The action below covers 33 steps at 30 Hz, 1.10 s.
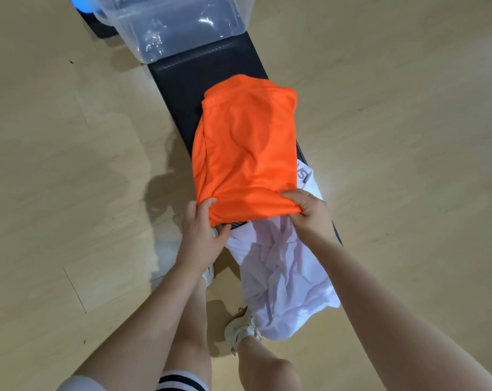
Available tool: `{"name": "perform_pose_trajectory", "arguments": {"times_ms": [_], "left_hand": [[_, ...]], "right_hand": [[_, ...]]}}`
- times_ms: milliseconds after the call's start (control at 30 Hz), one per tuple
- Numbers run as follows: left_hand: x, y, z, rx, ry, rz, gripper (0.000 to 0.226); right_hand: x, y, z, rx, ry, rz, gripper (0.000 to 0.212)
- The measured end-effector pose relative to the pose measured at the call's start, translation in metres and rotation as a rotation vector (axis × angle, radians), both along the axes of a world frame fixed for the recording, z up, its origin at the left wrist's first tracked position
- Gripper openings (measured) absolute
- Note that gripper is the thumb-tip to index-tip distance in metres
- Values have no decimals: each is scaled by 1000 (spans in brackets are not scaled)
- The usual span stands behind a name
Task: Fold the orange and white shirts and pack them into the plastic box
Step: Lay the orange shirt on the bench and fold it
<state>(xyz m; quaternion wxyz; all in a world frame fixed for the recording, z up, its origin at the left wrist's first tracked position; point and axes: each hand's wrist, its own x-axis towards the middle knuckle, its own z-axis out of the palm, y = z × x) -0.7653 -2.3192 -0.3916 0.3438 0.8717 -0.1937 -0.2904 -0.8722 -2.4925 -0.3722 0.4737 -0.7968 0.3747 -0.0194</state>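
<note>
Your left hand (201, 232) and right hand (312, 214) each pinch a near corner of the orange shirt (246, 148), fingers curled into the cloth. The shirt lies folded along the dark bench (180, 80), its near edge at the bench's near end. The white shirt (287, 275) hangs crumpled off that end beneath it, toward the wooden floor (70, 165). The plastic box (168, 26) sits on the bench's far end.

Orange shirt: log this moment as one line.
orange shirt part-folded on bench | left hand, right hand grip near edge | white shirt unfolded | plastic box empty
</note>
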Motion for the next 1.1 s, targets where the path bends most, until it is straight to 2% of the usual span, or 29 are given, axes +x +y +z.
{"name": "perform_pose_trajectory", "arguments": {"times_ms": [167,233,300,400,567,667,733,767,833,933,1100], "left_hand": [[16,1,40,-8,-66,56,33],[19,1,68,-94,-44,66,30],[21,1,100,-204,-8,112,27],[25,5,150,-302,44,146,19],[44,-8,193,-422,231,190,26],[75,-28,178,-413,261,275,17],[99,-42,153,-375,264,297,17],[111,-49,136,-342,262,297,19],[138,-63,98,-249,254,265,21],[176,-81,52,-117,193,174,9],[228,-111,28,-199,123,186,16]], "right_hand": [[-11,-18,43,85,-16,25,42],[-14,-24,67,271,-31,-52,41],[-17,-30,97,434,-78,-128,30],[-16,-36,145,428,-153,-143,15],[15,-51,183,396,-191,-241,21],[53,-67,167,397,-152,-305,20],[80,-78,137,385,-112,-340,12],[94,-83,119,371,-89,-348,15],[121,-93,79,332,-21,-368,27],[157,-106,27,280,42,-357,15],[215,-126,-3,369,-27,-505,30]]}}
